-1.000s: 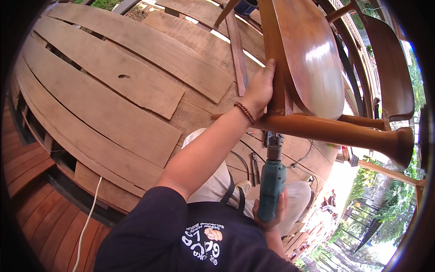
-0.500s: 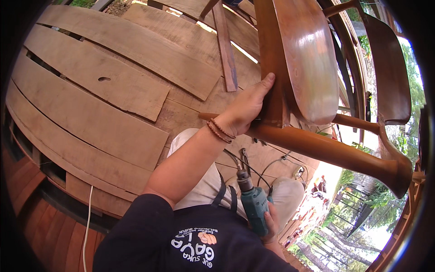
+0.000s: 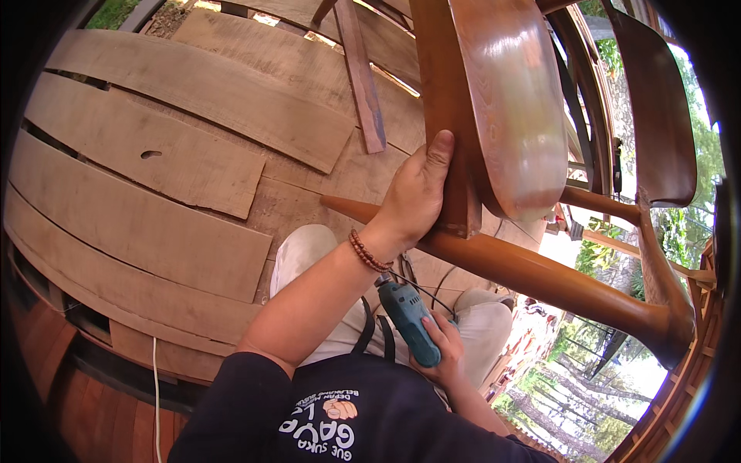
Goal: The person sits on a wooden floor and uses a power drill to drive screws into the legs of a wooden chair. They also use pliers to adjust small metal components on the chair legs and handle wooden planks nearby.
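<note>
Two hands are engaged, one on each item. Planks point(image 3: 116, 139) with gaps between them lie from 8 to 11 o'clock; a small part dropped there could fall through. A bead bracelet point(image 3: 369, 251) sits at the left wrist, and a dark strap point(image 3: 364, 328) hangs below it at 6 o'clock. Caution: either could wind into the chuck if the drill's trigger were pressed by accident. The drill point(image 3: 409, 320) lies at 5 o'clock, nose toward 11, partly hidden by the left forearm; whether a bit is fitted cannot be told. The left hand point(image 3: 415, 193), near centre, grips the wooden chair point(image 3: 525, 116), thumb on the frame, fingers hidden. A dark cable point(image 3: 427, 291) runs beside the drill and could snag it. The right hand point(image 3: 448, 347), at 5 o'clock, is wrapped round the drill body. The chair extends from 12 to 4 o'clock, tilted. Only one hand is seen steadying it; a weak grip could let it roll, marking its glossy finish.
</note>
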Motion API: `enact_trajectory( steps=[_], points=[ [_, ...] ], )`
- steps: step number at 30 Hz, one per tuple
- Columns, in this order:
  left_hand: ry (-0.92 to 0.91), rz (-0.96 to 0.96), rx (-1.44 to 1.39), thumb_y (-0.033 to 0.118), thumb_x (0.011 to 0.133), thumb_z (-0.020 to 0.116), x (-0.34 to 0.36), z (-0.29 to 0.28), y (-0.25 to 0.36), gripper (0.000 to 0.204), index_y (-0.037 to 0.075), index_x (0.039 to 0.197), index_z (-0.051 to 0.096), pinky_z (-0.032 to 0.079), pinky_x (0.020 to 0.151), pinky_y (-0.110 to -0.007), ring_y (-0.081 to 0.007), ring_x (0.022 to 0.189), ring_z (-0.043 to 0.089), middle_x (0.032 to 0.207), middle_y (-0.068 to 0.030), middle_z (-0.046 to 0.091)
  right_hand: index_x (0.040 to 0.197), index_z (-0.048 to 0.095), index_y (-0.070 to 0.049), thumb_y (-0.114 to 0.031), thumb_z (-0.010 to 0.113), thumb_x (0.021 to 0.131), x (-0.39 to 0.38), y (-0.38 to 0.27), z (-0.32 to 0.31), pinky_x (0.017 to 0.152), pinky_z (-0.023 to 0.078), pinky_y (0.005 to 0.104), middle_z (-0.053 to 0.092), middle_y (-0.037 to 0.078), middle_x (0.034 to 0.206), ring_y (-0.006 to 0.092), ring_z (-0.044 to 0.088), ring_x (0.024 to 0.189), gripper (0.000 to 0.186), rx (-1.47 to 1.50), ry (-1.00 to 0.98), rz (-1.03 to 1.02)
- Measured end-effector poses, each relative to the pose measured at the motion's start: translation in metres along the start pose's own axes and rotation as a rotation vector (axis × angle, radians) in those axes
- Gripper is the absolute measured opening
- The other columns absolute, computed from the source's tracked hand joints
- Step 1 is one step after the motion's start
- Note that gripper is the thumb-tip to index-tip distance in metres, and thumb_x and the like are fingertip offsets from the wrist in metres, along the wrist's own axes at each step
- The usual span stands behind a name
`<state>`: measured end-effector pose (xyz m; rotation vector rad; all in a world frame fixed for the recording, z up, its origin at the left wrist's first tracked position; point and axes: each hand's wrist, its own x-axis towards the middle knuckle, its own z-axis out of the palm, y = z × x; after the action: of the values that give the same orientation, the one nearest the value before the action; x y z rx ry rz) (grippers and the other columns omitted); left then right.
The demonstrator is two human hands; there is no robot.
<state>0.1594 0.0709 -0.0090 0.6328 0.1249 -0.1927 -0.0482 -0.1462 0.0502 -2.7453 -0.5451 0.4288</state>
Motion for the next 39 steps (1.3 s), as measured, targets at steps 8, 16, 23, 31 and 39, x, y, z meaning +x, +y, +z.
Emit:
enact_trajectory(
  steps=[8, 16, 23, 31, 39],
  points=[
    [0.007, 0.064, 0.013, 0.060, 0.102, 0.033, 0.000, 0.005, 0.004, 0.069, -0.003, 0.117, 0.059, 0.048, 0.085, -0.027, -0.0134, 0.092, 0.060, 0.100, -0.0079, 0.066, 0.130, 0.059, -0.009, -0.015, 0.081, 0.063, 0.010, 0.007, 0.008, 0.089, 0.051, 0.0447, 0.059, 0.023, 0.126, 0.0395, 0.063, 0.104, 0.071, -0.036, -0.022, 0.070],
    [0.044, 0.089, 0.045, 0.060, 0.102, 0.033, 0.003, 0.005, -0.003, 0.068, -0.003, 0.111, 0.060, 0.048, 0.082, -0.027, -0.0126, 0.088, 0.059, 0.095, -0.0073, 0.065, 0.129, 0.060, -0.011, -0.018, 0.081, 0.063, 0.010, 0.002, 0.012, 0.087, 0.050, 0.0444, 0.059, 0.021, 0.126, 0.0389, 0.063, 0.101, 0.070, -0.034, -0.059, 0.024],
    [0.047, 0.080, 0.004, 0.060, 0.102, 0.033, -0.002, 0.009, 0.002, 0.069, -0.002, 0.112, 0.059, 0.049, 0.081, -0.026, -0.0120, 0.087, 0.059, 0.094, -0.0074, 0.065, 0.129, 0.061, -0.011, -0.018, 0.081, 0.063, 0.007, -0.002, 0.016, 0.087, 0.050, 0.0439, 0.060, 0.020, 0.126, 0.0387, 0.063, 0.102, 0.070, -0.038, -0.058, 0.035],
    [0.007, 0.048, 0.047, 0.063, 0.100, 0.034, -0.001, 0.002, 0.003, 0.072, -0.003, 0.116, 0.058, 0.049, 0.083, -0.025, -0.0129, 0.089, 0.061, 0.099, -0.0073, 0.065, 0.129, 0.061, -0.011, -0.018, 0.081, 0.064, 0.010, -0.003, 0.014, 0.088, 0.051, 0.0437, 0.061, 0.020, 0.123, 0.0384, 0.064, 0.103, 0.069, -0.027, -0.049, 0.064],
    [0.030, -0.008, 0.013, 0.063, 0.099, 0.038, -0.004, 0.006, 0.006, 0.072, -0.002, 0.121, 0.057, 0.050, 0.090, -0.029, -0.0151, 0.098, 0.062, 0.110, -0.0088, 0.065, 0.131, 0.060, -0.015, -0.020, 0.079, 0.063, 0.025, 0.011, -0.049, 0.089, 0.051, 0.0448, 0.062, 0.018, 0.124, 0.0371, 0.064, 0.106, 0.071, -0.048, -0.110, 0.022]
  ],
)
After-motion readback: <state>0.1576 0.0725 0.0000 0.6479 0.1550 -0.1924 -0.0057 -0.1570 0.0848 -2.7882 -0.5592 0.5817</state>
